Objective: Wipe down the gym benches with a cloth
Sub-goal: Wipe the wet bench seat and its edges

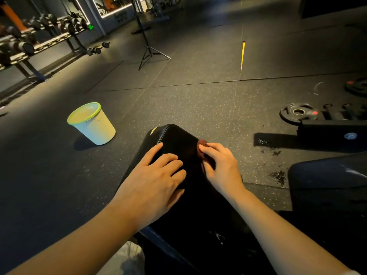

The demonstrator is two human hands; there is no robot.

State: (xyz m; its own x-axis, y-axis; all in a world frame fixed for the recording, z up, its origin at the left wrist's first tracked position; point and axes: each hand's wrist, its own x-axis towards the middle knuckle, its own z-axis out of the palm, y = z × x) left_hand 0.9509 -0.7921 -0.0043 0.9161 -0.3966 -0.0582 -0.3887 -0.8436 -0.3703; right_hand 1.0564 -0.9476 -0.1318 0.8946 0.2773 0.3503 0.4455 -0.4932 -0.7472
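1. Both of my forearms reach out from the bottom edge over a black padded bench (178,139), which runs away from me and ends in a rounded far edge.
2. No brand or writing is legible on the bench; a small green lit sign (91,27) glows by the far wall, too blurred to read.
3. My left hand (156,181) lies flat on the bench top, fingers spread and relaxed, gripping nothing.
4. My right hand (220,167) sits at the bench's right edge, its fingers curled round a dark reddish cloth (202,144) bunched there, just beside the far corner.
5. The cloth is touching the pad and lies just right of my left fingertips, with a strip of bare pad between the two hands.
6. Open rubber floor (198,96) stretches beyond the bench end.
7. A pale bucket with a green rim (91,124) stands on the floor to the left, near the bench but apart from it.
8. Weight plates (297,113) lie on the floor to the right, another dark padded bench (327,185) is close on my right, and a tripod (151,54) and dumbbell rack (29,44) stand farther back.
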